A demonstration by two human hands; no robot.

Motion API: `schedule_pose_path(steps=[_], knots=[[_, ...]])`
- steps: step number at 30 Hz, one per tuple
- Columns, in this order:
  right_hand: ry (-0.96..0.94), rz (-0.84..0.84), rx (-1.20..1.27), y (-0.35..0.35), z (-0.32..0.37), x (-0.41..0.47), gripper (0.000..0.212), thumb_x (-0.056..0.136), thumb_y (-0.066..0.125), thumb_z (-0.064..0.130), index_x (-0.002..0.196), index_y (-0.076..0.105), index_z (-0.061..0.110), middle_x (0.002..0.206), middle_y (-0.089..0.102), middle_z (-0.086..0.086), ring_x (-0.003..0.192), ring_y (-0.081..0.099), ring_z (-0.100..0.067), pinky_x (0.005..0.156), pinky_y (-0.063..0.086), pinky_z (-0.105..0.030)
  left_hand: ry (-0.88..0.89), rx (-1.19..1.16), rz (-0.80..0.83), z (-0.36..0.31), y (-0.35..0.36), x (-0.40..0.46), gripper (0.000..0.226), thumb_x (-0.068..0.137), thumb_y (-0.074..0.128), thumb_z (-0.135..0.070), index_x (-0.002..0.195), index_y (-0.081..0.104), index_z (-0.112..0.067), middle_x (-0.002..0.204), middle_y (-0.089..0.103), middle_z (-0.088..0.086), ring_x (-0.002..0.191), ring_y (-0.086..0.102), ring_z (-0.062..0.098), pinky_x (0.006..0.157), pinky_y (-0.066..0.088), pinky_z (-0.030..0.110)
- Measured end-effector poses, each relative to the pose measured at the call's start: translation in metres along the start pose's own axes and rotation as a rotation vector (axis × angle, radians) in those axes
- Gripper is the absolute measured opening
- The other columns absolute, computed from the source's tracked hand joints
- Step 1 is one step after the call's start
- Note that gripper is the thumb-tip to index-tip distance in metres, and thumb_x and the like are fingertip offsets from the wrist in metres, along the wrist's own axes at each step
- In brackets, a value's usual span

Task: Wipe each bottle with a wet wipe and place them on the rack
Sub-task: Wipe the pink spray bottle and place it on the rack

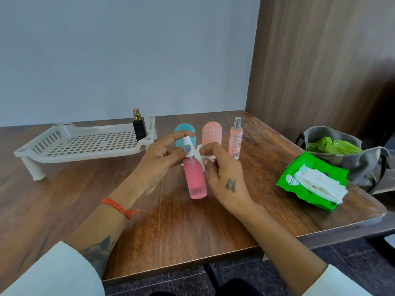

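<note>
Pink bottle [195, 180] gripped at neck by left hand [157, 162]; right hand [226, 176] pinches wipe [203, 155].

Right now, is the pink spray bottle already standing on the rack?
No, the pink spray bottle is on the table between both hands, while only the black bottle stands on the rack.

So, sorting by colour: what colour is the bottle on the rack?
Black, with a gold sprayer: bottle on rack, head view.

Soft, even daylight fills the scene with a pale sheen across the wooden tabletop [192, 227], only faint shadows under the hands, mild wide-angle bending along the edges, a slightly soft overall focus, and dimmer corners at lower right.
</note>
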State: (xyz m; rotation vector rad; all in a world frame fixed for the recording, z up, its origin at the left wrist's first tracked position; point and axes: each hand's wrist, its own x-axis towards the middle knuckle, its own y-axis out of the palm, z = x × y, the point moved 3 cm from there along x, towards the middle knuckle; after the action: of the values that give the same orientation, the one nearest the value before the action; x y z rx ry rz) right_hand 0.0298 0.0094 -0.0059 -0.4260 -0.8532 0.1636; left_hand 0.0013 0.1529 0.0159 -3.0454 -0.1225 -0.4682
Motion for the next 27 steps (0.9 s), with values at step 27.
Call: schedule_pose_path(steps=[27], knots=[[-0.137, 0.043, -0.079, -0.008, 0.004, -0.012, 0.014, 0.067, 0.053, 0.024, 0.066, 0.064, 0.016, 0.077, 0.054, 0.011, 0.071, 0.05, -0.003, 0.058, 0.04, -0.016, -0.001, 0.029, 0.041, 0.002, 0.0, 0.001, 0.034, 0.087, 0.06, -0.012, 0.116, 0.053, -0.027, 0.101, 0.074, 0.002, 0.1, 0.069, 0.014, 0.083, 0.055, 0.022]])
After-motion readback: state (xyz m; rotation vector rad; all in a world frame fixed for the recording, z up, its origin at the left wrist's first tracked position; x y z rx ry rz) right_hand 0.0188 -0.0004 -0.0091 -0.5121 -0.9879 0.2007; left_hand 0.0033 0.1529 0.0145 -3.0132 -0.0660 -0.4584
